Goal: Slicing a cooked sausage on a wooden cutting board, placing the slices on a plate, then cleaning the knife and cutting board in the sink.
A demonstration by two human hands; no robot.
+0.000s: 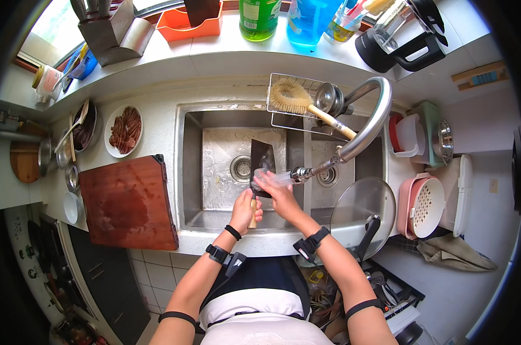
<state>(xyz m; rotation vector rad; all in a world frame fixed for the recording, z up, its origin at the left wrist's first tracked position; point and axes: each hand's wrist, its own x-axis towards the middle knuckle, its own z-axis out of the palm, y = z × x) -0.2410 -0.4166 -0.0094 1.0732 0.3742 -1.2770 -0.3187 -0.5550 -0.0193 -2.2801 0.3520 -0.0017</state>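
My left hand (pixel 243 212) grips the wooden handle of a dark-bladed cleaver (pixel 261 157), held over the left basin of a stainless steel double sink (pixel 213 142). Flat against the lower part of the blade lies my right hand (pixel 277 189), its fingers spread. Water streams onto the blade and my right fingers from a flexible metal faucet (pixel 320 169) that arches in from the right. Below the cleaver, a round drain strainer (pixel 241 167) is partly covered by the blade.
To the left lie a wet wooden cutting board (pixel 126 202) and a plate of sliced meat (pixel 125 129). A wire rack (pixel 282 120) holds a bristle brush (pixel 291 95) across the sink. A glass lid (pixel 359 211) leans at the right front, near a pink colander (pixel 428 207).
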